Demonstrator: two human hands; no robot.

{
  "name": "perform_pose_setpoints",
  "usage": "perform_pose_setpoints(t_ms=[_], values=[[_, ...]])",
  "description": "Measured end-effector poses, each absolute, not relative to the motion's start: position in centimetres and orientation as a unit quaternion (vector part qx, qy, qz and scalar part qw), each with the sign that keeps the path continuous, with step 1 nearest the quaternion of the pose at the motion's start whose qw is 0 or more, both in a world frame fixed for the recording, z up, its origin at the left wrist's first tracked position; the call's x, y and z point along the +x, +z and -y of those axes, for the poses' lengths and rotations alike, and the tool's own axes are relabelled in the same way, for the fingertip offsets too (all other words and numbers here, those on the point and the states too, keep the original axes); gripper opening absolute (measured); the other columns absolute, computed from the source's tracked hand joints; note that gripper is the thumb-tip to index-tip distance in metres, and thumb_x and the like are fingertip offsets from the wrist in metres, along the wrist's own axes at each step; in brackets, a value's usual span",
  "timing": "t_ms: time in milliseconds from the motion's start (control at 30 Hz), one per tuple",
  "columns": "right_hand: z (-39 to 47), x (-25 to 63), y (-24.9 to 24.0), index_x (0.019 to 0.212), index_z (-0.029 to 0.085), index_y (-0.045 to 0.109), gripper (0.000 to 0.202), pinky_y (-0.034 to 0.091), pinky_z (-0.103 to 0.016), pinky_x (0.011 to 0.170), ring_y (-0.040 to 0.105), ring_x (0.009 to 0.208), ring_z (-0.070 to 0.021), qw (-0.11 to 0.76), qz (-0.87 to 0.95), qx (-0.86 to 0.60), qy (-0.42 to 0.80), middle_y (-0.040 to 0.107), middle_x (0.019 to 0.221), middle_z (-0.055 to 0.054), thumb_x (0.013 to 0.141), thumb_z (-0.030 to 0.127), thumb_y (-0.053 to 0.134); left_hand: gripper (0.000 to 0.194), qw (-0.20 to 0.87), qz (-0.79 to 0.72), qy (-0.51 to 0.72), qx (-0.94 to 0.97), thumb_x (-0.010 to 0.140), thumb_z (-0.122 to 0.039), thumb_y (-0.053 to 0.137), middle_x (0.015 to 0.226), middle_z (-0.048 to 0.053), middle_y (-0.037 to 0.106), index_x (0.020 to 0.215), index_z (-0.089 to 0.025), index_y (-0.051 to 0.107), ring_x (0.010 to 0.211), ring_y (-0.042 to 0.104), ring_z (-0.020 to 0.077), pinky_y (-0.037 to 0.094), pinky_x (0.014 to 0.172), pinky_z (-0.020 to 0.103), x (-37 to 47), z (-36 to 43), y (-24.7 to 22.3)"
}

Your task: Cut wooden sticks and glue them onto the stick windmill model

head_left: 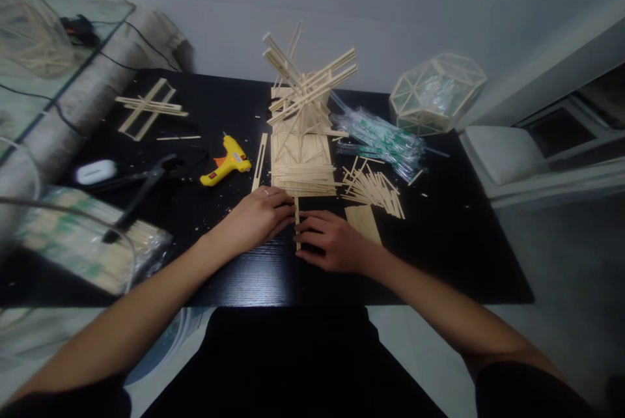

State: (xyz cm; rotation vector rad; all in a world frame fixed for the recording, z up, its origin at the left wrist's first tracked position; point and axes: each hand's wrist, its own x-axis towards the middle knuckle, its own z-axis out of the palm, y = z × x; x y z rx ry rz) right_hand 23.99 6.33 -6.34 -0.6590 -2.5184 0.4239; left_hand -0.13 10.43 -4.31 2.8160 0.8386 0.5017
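The black surface (439, 242) spans the view from side to side, its front edge just before the person's lap. On it, straight ahead of the hands, stands a wooden model (300, 141) with crossed blades on top and slats across its near part. Beyond the right hand, to the right of the model, lies a heap of loose sticks (375, 191).

The right hand (332, 242) comes in from the right, its fingers fanned out along a narrow wooden piece; the left hand (268, 213) comes in from the left, fingers bunched beside the far part. Whether either grip is clamped on the piece or merely rests against it, I cannot tell. A yellow glue gun (227, 161) lies to the left of the model, near the left hand.

The narrow wooden piece (297, 205) sits between the two hands, its long axis pointing away from the person, roughly square to the surface's front edge. Its far end points at the model; the right hand covers more of its length, and neither hand is clearly nearer.
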Motion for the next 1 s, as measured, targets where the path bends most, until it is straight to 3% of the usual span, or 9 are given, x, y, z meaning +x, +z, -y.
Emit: perform_pose_setpoints(t_ms=[433,767,1000], values=[[-6.35,23.92,-6.55,0.102,0.017,0.075,0.016,0.057,-0.045,0.102,0.067,0.119,-0.027,0.243,0.925,-0.248,0.157,0.075,0.109,-0.01,0.1,0.031,0.068,0.027,0.051,-0.287,0.134,0.947,0.101,-0.02,0.059,0.112,0.012,0.071,0.125,-0.016,0.07,0.108,0.066,0.0285,0.055,0.094,0.046,0.26,-9.83,-4.02],[-6.45,23.76,-6.3,0.099,0.014,0.075,0.018,0.057,-0.045,0.105,0.067,0.119,-0.0274,0.242,0.93,-0.238,0.144,0.074,0.106,-0.012,0.101,0.03,0.066,0.017,0.026,-0.285,0.113,0.951,0.101,-0.021,0.056,0.11,0.014,0.07,0.107,-0.014,0.071,0.108,0.065,0.0302,0.053,0.093,0.046,0.79,-9.63,-3.95],[-6.43,23.74,-6.37,0.1,0.016,0.074,0.016,0.057,-0.046,0.104,0.066,0.121,-0.0269,0.232,0.93,-0.244,0.149,0.074,0.109,-0.011,0.101,0.031,0.067,0.019,0.038,-0.289,0.126,0.948,0.102,-0.021,0.056,0.111,0.014,0.071,0.111,-0.014,0.07,0.108,0.065,0.0305,0.053,0.092,0.047,0.68,-9.66,-3.93]])
